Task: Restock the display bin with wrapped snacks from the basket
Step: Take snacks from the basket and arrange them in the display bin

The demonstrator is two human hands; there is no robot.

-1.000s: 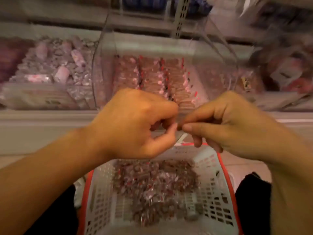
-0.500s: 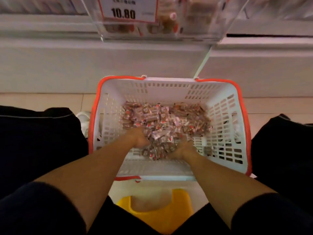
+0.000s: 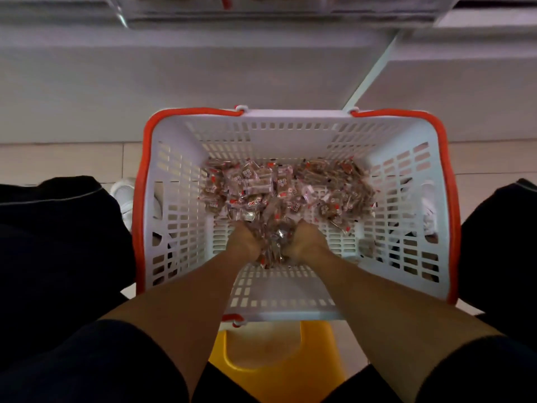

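Observation:
A white slotted basket with an orange rim sits on the floor between my knees. A heap of small wrapped snacks, brown with red and white print, lies in its far half. My left hand and my right hand are both down in the basket, cupped toward each other around a bunch of wrapped snacks pressed between them. The clear display bin shows only as a blurred edge along the top of the view.
A grey shelf front rises behind the basket, above a tiled floor. My dark-clothed knees flank the basket. A yellow stool is under me. A white shoe lies left of the basket.
One second ago both hands were up at the display bin. My view dropped to the basket, both hands went into it, and they have drawn together around a bunch of snacks.

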